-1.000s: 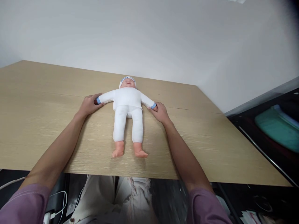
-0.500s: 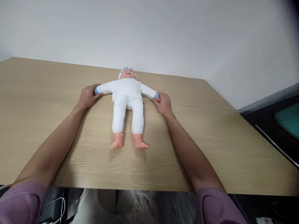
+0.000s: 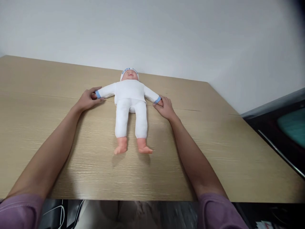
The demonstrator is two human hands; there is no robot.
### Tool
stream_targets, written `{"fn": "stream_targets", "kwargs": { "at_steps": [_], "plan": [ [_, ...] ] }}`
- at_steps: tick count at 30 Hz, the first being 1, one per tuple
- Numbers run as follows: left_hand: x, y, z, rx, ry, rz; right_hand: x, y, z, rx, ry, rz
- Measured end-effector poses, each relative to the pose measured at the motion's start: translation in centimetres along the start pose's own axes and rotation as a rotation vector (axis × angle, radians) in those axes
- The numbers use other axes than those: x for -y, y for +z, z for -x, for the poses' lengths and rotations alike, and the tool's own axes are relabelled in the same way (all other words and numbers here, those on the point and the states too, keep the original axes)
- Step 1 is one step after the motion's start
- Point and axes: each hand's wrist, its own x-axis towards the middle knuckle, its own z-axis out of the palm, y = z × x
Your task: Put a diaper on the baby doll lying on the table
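A baby doll [image 3: 130,92] lies on its back on the wooden table, its arms spread and its feet pointing toward me. It wears a white top and trousers with blue cuffs, and a white cap with blue lettering. Around the doll's hand on the left side, my left hand [image 3: 86,100] makes a loose C, thumb and fingers apart, with the small hand showing in the gap. On the other side, my right hand [image 3: 166,108] is curled about the doll's other hand by the blue cuff, its thumb below the sleeve. Some of my fingertips are hidden.
The wooden table [image 3: 214,152] reaches back to a pale wall [image 3: 166,35]. A dark object with a greenish panel [image 3: 293,127] stands along the right edge. Below the front edge are a white cable [image 3: 62,213] and my lap.
My left hand has slid outward and loosened, so the doll's hand now shows inside it. My right hand has shifted slightly down. The view has moved a little.
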Motion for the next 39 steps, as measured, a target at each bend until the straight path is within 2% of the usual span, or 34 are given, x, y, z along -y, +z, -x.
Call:
{"fn": "stream_targets", "kwargs": {
  "at_steps": [3,5,10,14,18,22,24,26,28,31,32,33,34,36,37,39],
  "plan": [
    [0.5,-0.1,0.2,-0.053,0.004,0.224,0.5,-0.1,0.1,-0.018,0.05,-0.016],
    [0.5,-0.1,0.5,-0.107,-0.017,0.273,1.0,-0.2,0.3,-0.016,0.108,-0.019],
    [0.0,0.3,1.7,-0.106,-0.01,0.101,2.2,-0.3,1.5,-0.012,0.158,-0.003],
    [-0.9,0.6,3.8,-0.129,-0.027,0.005,3.9,-0.9,3.2,-0.056,0.241,0.017],
    [-3.6,1.4,7.2,-0.167,-0.085,-0.087,7.0,-2.6,5.5,-0.075,0.308,0.005],
    [-8.2,2.7,11.4,-0.247,-0.257,-0.134,11.8,-4.3,9.3,-0.07,0.364,-0.028],
    [-10.9,3.1,14.6,-0.267,-0.289,-0.126,14.7,-5.5,12.6,-0.052,0.395,-0.057],
    [-13.7,3.1,19.4,-0.247,-0.26,-0.112,17.8,-7.4,17.1,-0.014,0.411,-0.104],
    [-16.3,2.8,26.3,-0.21,-0.149,-0.081,20.9,-10.3,22.7,0.043,0.383,-0.183],
    [-19.5,2.6,38.2,-0.162,-0.014,0.076,24.8,-14.9,32.0,0.13,0.358,-0.44],
    [-20.1,2.9,41.9,-0.131,0.023,0.16,25.7,-16.0,35.0,0.114,0.386,-0.455],
    [-20.6,3.5,45.0,-0.031,0.05,0.236,26.3,-16.6,37.7,0.059,0.413,-0.432],
    [-20.7,4.4,47.6,0.098,0.011,0.288,26.6,-16.6,40.2,0.008,0.446,-0.385],
    [-20.5,7.1,50.7,0.241,-0.255,0.358,26.6,-15.0,44.1,-0.11,0.533,-0.256],
    [-20.2,8.8,51.2,0.284,-0.383,0.394,26.5,-13.5,45.6,-0.106,0.589,-0.233],
    [-19.6,12.3,50.7,0.352,-0.564,0.483,26.4,-10.3,47.5,0.005,0.738,-0.327]
  ]
}}
